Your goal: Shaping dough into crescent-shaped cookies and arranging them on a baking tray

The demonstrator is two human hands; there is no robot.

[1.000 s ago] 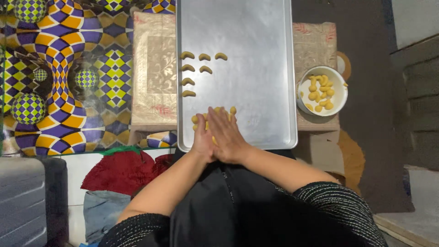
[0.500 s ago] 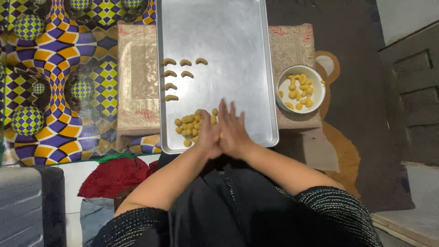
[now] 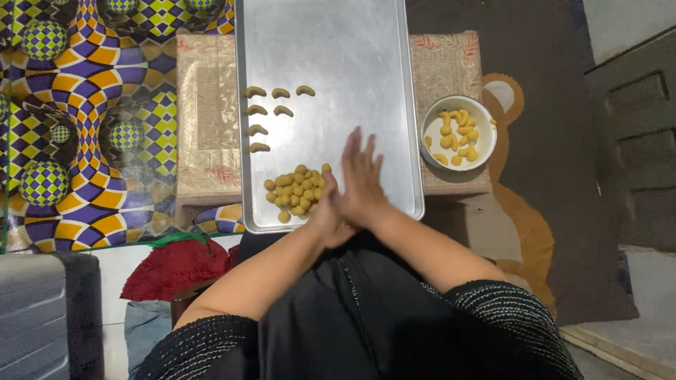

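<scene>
My two hands are pressed palm to palm over the near edge of a long metal baking tray. My right hand lies on top with fingers stretched forward and spread. My left hand sits under it, mostly covered. Anything between the palms is hidden. Just left of my hands a heap of small yellow dough balls rests on the tray. Farther up, several crescent-shaped dough pieces lie in short rows.
A white bowl holding more yellow dough pieces stands right of the tray on a low table with a beige cloth. A bright patterned carpet lies at left, a red cloth and a grey case at lower left.
My right hand has slid forward over my left palm, fingers now reaching farther onto the tray. The view has drifted, so the tray sits lower and more to the left.
</scene>
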